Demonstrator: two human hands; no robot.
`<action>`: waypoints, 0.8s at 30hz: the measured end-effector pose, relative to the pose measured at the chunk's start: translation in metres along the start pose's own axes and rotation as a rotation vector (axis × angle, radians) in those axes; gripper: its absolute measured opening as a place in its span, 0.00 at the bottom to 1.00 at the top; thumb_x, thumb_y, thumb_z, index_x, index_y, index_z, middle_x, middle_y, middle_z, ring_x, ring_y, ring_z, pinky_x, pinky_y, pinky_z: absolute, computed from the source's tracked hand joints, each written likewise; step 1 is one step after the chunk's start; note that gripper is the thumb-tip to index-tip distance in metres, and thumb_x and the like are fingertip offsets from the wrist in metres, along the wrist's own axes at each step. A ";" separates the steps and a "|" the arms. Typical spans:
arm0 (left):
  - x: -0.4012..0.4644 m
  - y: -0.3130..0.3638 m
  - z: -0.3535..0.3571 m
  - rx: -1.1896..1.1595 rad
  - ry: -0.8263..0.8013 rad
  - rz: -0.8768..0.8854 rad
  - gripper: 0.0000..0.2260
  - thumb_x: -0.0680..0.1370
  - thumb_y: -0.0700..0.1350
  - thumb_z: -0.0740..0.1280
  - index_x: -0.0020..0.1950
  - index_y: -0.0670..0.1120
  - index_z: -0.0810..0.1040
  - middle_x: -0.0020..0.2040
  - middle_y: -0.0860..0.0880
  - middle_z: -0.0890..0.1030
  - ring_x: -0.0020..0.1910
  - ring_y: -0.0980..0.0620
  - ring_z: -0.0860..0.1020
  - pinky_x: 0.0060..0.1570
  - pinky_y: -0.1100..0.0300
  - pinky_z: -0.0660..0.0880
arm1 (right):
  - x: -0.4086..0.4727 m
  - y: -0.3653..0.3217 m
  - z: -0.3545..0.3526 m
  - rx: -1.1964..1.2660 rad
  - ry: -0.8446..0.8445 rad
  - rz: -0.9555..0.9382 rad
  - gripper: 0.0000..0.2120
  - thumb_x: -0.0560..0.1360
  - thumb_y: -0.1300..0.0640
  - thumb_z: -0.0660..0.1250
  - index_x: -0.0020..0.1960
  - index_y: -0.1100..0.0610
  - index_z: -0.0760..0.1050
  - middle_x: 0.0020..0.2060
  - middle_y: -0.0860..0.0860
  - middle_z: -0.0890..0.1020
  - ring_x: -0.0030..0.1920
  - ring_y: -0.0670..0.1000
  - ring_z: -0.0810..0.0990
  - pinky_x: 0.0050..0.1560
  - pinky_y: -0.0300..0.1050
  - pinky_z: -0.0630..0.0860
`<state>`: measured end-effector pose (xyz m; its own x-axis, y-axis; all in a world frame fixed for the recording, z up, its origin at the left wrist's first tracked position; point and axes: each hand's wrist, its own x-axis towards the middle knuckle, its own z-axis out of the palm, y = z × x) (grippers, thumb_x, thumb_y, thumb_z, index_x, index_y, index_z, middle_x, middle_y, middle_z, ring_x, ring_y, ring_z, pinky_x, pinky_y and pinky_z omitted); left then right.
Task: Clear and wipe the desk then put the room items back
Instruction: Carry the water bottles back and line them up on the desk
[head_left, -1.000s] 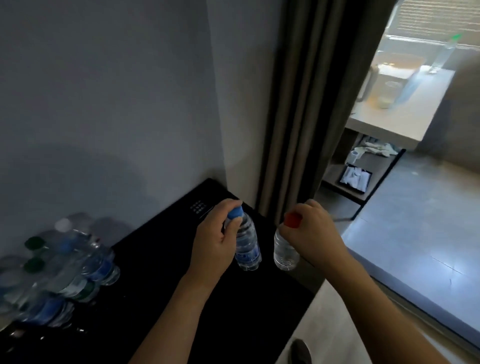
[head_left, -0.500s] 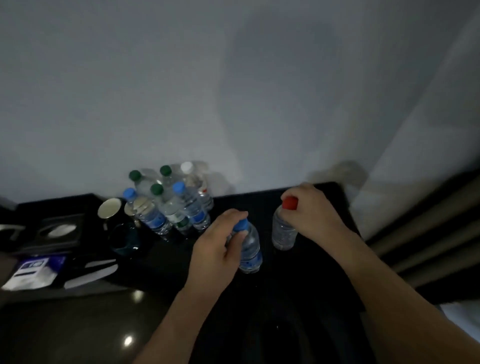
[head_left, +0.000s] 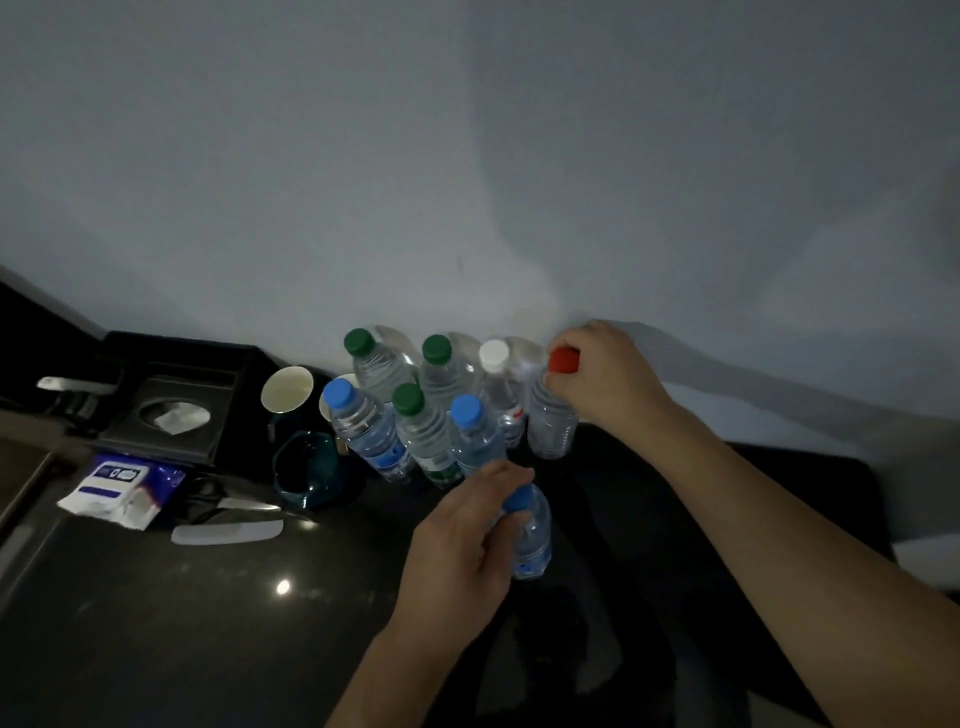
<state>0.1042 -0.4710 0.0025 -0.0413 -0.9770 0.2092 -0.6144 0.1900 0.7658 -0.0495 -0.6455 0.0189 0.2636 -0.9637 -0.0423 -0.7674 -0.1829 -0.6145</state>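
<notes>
My right hand (head_left: 610, 376) grips the top of a clear red-capped bottle (head_left: 551, 423), which stands at the right end of a cluster of several water bottles (head_left: 415, 405) against the wall. My left hand (head_left: 460, 540) holds a small blue-capped bottle (head_left: 531, 538) by its neck, in front of the cluster over the dark counter (head_left: 156, 623). Whether this bottle rests on the counter I cannot tell.
Left of the bottles are a paper cup (head_left: 287, 388), a dark green cup (head_left: 306, 470), a black tissue box (head_left: 174, 402), a tissue pack (head_left: 117, 488), scissors (head_left: 234, 501) and a white comb (head_left: 227, 532). The grey wall rises just behind.
The view swung left from the curtain and window to the counter. Both hands carried their bottles leftward; the red-capped one now stands beside the cluster, the blue-capped one just in front.
</notes>
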 end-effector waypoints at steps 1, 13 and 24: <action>0.004 -0.003 0.000 -0.005 0.000 0.006 0.18 0.78 0.36 0.67 0.66 0.49 0.75 0.63 0.57 0.77 0.63 0.56 0.77 0.57 0.54 0.77 | 0.004 -0.001 0.006 -0.003 -0.013 -0.026 0.06 0.70 0.60 0.71 0.47 0.56 0.80 0.45 0.52 0.75 0.46 0.51 0.75 0.44 0.42 0.68; 0.033 -0.014 0.022 0.017 0.029 0.016 0.14 0.78 0.46 0.62 0.64 0.52 0.74 0.62 0.56 0.78 0.61 0.60 0.76 0.57 0.55 0.77 | -0.013 0.019 -0.014 0.214 -0.090 -0.044 0.24 0.75 0.50 0.71 0.69 0.52 0.72 0.62 0.46 0.75 0.50 0.45 0.77 0.57 0.43 0.74; 0.063 -0.014 0.047 0.150 0.099 0.034 0.15 0.78 0.36 0.67 0.65 0.44 0.76 0.64 0.49 0.78 0.61 0.58 0.74 0.62 0.62 0.72 | -0.091 0.046 -0.015 0.195 0.106 0.106 0.25 0.78 0.54 0.67 0.73 0.54 0.67 0.71 0.48 0.70 0.70 0.45 0.67 0.71 0.39 0.61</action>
<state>0.0732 -0.5404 -0.0241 0.0087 -0.9546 0.2978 -0.7252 0.1990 0.6592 -0.1179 -0.5688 0.0059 0.1164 -0.9925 -0.0381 -0.6575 -0.0482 -0.7519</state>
